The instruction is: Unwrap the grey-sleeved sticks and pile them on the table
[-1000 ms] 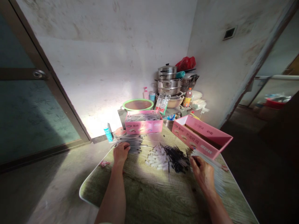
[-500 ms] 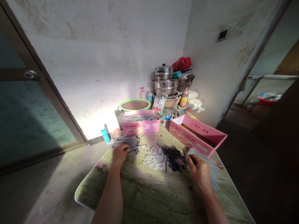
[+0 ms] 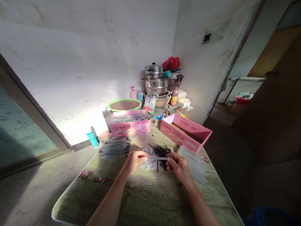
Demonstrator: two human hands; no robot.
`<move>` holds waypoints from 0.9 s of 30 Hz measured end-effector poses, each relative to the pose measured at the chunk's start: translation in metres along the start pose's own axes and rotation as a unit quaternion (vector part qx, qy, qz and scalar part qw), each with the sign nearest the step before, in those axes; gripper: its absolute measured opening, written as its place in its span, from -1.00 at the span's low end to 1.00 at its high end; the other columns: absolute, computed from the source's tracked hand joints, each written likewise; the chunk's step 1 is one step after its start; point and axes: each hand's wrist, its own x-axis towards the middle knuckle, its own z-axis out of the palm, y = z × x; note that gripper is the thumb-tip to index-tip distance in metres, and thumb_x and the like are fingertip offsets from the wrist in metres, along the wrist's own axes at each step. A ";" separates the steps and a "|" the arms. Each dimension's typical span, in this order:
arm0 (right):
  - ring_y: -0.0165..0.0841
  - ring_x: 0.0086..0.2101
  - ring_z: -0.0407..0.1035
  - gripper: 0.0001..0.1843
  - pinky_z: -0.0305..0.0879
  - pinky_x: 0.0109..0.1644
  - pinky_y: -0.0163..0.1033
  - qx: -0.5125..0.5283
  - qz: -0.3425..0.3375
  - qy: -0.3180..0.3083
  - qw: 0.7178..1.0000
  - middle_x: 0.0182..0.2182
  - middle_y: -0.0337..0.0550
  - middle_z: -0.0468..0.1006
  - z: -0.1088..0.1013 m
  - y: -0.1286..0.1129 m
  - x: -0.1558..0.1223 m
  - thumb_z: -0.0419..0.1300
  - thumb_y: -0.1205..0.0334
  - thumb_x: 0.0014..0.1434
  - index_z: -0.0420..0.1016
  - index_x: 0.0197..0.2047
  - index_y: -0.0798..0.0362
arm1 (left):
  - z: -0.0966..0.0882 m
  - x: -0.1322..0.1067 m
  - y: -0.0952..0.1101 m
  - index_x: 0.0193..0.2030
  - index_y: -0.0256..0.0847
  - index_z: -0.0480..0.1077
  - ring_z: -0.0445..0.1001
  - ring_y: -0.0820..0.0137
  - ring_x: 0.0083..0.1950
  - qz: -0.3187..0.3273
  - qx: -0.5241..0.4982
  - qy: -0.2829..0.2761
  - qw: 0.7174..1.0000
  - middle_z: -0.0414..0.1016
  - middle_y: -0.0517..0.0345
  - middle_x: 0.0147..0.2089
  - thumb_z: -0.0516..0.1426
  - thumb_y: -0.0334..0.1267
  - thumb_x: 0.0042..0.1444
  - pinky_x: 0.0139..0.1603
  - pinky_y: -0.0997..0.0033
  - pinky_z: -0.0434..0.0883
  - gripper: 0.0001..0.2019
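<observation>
My left hand [image 3: 135, 160] and my right hand [image 3: 178, 165] are closed on the two ends of a thin translucent tube [image 3: 156, 158], which looks like a pen barrel. It lies level between them, above a loose pile on the table. That pile holds short white pieces [image 3: 147, 165] and thin black sticks [image 3: 162, 153], partly hidden by the hands. Beyond my left hand lies a bundle of greyish filled tubes [image 3: 115, 147] with dark ends. To the right of my right hand, clear tubes [image 3: 194, 164] are spread side by side.
A pink box [image 3: 130, 128] full of tubes stands at the table's far edge, and another pink box [image 3: 185, 133] at the far right. Behind are a green-rimmed sieve [image 3: 124, 105], stacked pots [image 3: 156, 86] and a bottle [image 3: 174, 96]. A blue can [image 3: 92, 139] stands left of the wooden-patterned table [image 3: 145, 201].
My left hand has come right from the greyish bundle, and my right hand has moved left. Both now meet on one tube over the pile. The view has turned slightly right.
</observation>
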 end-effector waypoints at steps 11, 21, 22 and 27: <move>-0.44 -0.66 0.37 -0.57 0.27 -0.65 -0.37 0.058 0.010 0.003 0.998 -0.60 -0.22 0.52 -0.003 -0.001 0.000 0.39 -0.11 0.00 0.54 -0.35 0.13 | 0.005 -0.002 0.003 -0.28 -0.19 0.68 0.57 0.26 -0.28 0.024 -0.057 -0.038 0.997 0.67 0.04 -0.28 0.25 -0.22 -0.01 -0.26 0.38 0.41 -0.81; -0.35 -0.61 0.46 -0.51 0.42 -0.55 -0.28 0.070 0.026 0.011 0.997 -0.56 -0.12 0.59 -0.010 -0.009 0.000 0.36 -0.20 0.00 0.49 -0.42 0.12 | 0.008 0.000 -0.002 -0.25 -0.32 0.66 0.51 0.34 -0.39 -0.015 -0.068 -0.026 0.997 0.67 0.00 -0.35 0.21 -0.22 -0.01 -0.34 0.43 0.36 -0.73; -0.37 -0.63 0.43 -0.49 0.38 -0.59 -0.30 0.054 0.026 0.013 0.998 -0.58 -0.12 0.57 -0.011 -0.008 0.000 0.34 -0.22 0.02 0.46 -0.48 0.11 | 0.008 0.000 -0.003 -0.25 -0.32 0.66 0.52 0.34 -0.38 -0.016 -0.067 -0.027 0.997 0.67 0.00 -0.34 0.21 -0.22 -0.02 -0.33 0.43 0.37 -0.73; -0.45 -0.71 0.31 -0.47 0.21 -0.69 -0.38 -0.001 0.023 0.012 1.000 -0.69 -0.22 0.48 -0.012 -0.004 0.000 0.29 -0.24 0.06 0.39 -0.55 0.08 | 0.008 -0.001 -0.001 -0.26 -0.29 0.66 0.54 0.32 -0.35 -0.018 -0.066 -0.035 0.997 0.69 0.02 -0.33 0.23 -0.25 -0.04 -0.30 0.43 0.38 -0.76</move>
